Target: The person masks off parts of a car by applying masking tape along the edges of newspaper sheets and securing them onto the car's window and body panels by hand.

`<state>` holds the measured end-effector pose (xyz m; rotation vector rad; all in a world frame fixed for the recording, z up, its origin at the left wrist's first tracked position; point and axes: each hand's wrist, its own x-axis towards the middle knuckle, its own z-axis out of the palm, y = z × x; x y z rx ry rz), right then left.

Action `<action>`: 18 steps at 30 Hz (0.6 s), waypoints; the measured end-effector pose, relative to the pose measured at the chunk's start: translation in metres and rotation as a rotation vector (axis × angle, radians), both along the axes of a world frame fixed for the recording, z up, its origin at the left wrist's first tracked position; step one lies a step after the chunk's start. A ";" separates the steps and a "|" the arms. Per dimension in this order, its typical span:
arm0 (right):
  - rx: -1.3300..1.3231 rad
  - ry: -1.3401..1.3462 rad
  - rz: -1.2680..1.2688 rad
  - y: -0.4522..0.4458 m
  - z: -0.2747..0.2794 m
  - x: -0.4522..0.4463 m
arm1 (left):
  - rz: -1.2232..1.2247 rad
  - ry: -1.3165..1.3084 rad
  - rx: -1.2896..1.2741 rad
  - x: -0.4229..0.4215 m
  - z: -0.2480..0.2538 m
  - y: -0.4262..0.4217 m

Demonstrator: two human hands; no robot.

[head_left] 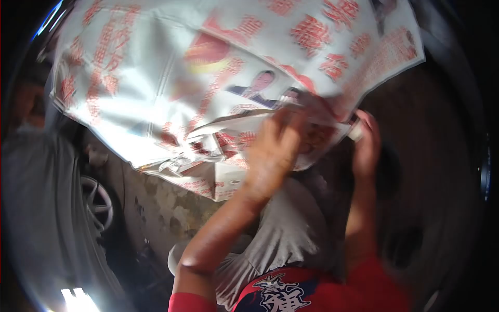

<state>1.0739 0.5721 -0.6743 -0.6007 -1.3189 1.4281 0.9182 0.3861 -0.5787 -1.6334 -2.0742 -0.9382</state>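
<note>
A large white printed sheet (171, 78), with red characters and small portrait pictures, fills the upper part of the head view. Its lower edge is folded and crumpled near the middle. My left hand (275, 148) lies over this folded part, blurred by motion, and its grip cannot be made out. To the right, my right hand (367, 140) has its fingers closed at the sheet's lower right edge, pinching it.
A person's grey-clad leg (47, 203) is at the left, beside a spoked wheel (97, 204). Below the sheet shows stained ground (182, 208). My own grey trousers (288, 223) and red shirt are at the bottom.
</note>
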 end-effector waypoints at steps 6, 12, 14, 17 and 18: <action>0.183 -0.219 0.052 -0.090 0.034 0.055 | -0.056 -0.300 0.026 0.044 -0.002 -0.059; 0.308 -0.443 0.717 -0.189 0.040 0.010 | 0.076 -0.689 0.041 0.051 -0.015 -0.138; 0.405 -0.511 0.854 -0.197 0.057 -0.011 | 0.171 -0.694 0.089 0.049 -0.004 -0.163; 0.514 -0.535 0.993 -0.205 0.070 -0.038 | 0.263 -0.793 0.154 0.047 0.010 -0.193; 0.519 -0.544 1.052 -0.206 0.081 -0.044 | 0.282 -0.753 0.175 0.045 0.016 -0.201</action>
